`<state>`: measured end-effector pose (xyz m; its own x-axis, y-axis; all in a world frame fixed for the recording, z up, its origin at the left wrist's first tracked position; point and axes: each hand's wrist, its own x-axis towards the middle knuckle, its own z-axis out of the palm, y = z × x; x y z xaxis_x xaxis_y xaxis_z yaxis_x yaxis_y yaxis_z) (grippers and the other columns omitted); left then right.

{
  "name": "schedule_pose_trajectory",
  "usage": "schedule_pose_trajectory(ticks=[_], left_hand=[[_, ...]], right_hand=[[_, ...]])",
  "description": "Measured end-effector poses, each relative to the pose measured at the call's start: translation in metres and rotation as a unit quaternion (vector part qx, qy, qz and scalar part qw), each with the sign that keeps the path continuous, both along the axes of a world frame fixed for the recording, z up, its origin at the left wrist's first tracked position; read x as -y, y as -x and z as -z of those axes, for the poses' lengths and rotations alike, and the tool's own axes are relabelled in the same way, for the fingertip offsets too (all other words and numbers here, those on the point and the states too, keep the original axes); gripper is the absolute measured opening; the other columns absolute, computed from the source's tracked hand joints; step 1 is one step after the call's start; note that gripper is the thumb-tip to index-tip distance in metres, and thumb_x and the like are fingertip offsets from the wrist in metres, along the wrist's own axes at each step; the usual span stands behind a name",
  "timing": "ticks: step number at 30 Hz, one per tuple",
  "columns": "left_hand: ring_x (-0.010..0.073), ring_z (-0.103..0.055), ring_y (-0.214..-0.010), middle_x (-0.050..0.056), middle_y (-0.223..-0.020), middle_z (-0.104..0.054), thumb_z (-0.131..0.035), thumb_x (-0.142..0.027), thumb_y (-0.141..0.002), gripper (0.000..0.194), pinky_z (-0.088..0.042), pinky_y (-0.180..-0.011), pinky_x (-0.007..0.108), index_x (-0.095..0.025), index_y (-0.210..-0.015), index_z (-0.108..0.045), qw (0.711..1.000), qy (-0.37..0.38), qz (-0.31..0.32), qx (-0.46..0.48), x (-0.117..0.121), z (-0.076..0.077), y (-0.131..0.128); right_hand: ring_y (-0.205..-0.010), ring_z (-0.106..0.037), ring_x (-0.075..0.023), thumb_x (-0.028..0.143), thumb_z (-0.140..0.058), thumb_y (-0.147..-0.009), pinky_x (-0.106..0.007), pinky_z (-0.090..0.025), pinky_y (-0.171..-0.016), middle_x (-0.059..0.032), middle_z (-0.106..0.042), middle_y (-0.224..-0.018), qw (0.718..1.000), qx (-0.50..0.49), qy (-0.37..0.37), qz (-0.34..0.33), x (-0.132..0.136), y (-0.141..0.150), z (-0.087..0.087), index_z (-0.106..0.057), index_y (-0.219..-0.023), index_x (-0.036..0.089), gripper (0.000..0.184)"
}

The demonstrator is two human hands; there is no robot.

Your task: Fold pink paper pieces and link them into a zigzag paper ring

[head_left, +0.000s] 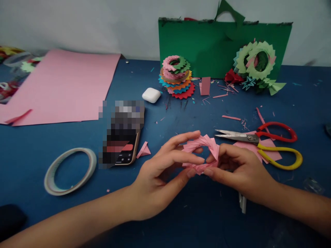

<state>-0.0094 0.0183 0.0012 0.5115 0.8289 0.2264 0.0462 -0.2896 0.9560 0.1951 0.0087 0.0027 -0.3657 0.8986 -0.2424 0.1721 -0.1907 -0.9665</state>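
Note:
Both of my hands hold a pink folded-paper ring [204,146] just above the blue table [77,213]. My left hand [160,172] pinches its near-left side between thumb and fingers, the index finger stretched over the top. My right hand [238,168] grips the ring's right side with closed fingers. A small loose pink folded piece [144,150] lies left of the hands, beside a phone [121,137].
Scissors [258,141] with red and yellow handles lie right of the ring on pink scraps. A tape roll [69,170] sits at near left, a large pink sheet [62,86] at far left. A stack of coloured paper rings [177,77], a white earbud case [151,95] and a green bag [207,44] stand behind.

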Motion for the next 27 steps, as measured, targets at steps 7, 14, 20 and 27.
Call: schedule_pose_trajectory(ticks=[7,14,20,27], left_hand=[[0.0199,-0.047,-0.124,0.005,-0.138,-0.043,-0.049,0.008,-0.078,0.043,-0.046,-0.102,0.033,-0.024,-0.106,-0.058,0.987,-0.146,0.026,-0.062,0.0017,-0.0013,0.0036],[0.0173,-0.047,-0.125,0.004,-0.14,-0.039,-0.048,0.01,-0.076,0.046,-0.045,-0.103,0.029,-0.024,-0.107,-0.056,0.973,-0.201,0.052,-0.1,0.0034,0.0016,0.009],[0.018,-0.047,-0.125,0.003,-0.141,-0.039,-0.049,0.008,-0.077,0.046,-0.046,-0.102,0.03,-0.025,-0.109,-0.056,0.969,-0.21,0.069,-0.113,0.005,0.0019,0.0095],[0.017,-0.05,-0.122,0.002,-0.141,-0.041,-0.049,0.01,-0.076,0.048,-0.048,-0.101,0.027,-0.024,-0.109,-0.057,0.978,-0.176,0.064,-0.09,0.0083,0.0013,0.0074]], right_hand=[[-0.062,-0.058,-0.0096,0.028,-0.067,-0.077,-0.018,-0.049,-0.056,0.0017,-0.06,-0.072,1.0,-0.007,0.013,0.004,0.0056,0.0039,0.0014,-0.057,-0.078,0.019,0.014],[-0.064,-0.058,-0.011,0.019,-0.062,-0.076,-0.021,-0.049,-0.06,0.0012,-0.06,-0.073,1.0,0.016,0.003,-0.005,0.0067,0.005,-0.001,-0.057,-0.077,0.018,0.005],[-0.069,-0.058,-0.0118,0.018,-0.062,-0.076,-0.022,-0.05,-0.064,0.0016,-0.061,-0.075,1.0,-0.007,0.012,-0.004,0.0081,0.0074,-0.0007,-0.057,-0.079,0.019,0.006],[-0.069,-0.06,-0.0109,0.018,-0.067,-0.075,-0.02,-0.05,-0.065,0.0034,-0.059,-0.072,0.999,-0.045,0.02,0.012,0.0062,0.0069,0.0009,-0.058,-0.078,0.02,0.01]])
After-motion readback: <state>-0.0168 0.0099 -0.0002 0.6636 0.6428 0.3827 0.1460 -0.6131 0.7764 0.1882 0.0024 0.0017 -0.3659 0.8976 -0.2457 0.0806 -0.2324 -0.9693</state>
